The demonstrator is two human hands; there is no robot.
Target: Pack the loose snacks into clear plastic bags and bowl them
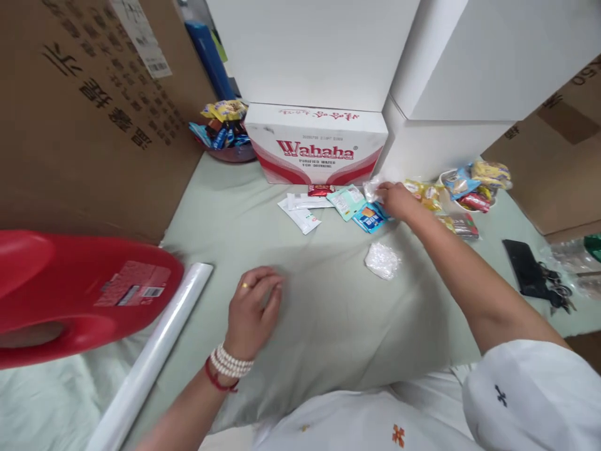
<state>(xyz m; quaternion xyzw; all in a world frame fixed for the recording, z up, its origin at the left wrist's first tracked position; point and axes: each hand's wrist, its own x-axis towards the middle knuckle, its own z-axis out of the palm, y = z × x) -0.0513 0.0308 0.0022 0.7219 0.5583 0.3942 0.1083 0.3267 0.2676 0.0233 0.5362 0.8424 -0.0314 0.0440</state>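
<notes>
My right hand (394, 199) reaches to the far side of the cloth-covered table, its fingertips closed on a wad of clear crumpled plastic (372, 188). Just beside it are a blue snack packet (369, 218) and a pale green packet (346, 202). Two white sachets (303, 216) and a small red packet (321, 190) lie further left. Another crumpled clear plastic wad (382, 260) rests nearer to me. Over the table at left, my left hand (254, 307) is curled, thumb against fingers, slightly blurred, with nothing visible in it.
A Wahaha carton (319, 144) stands at the back under white boxes. Snacks fill a bowl (232, 153) at back left and a white tub (448, 191) at right. A red jug (84, 288) and a plastic film roll (154, 351) are left; a phone (521, 266) and keys lie right.
</notes>
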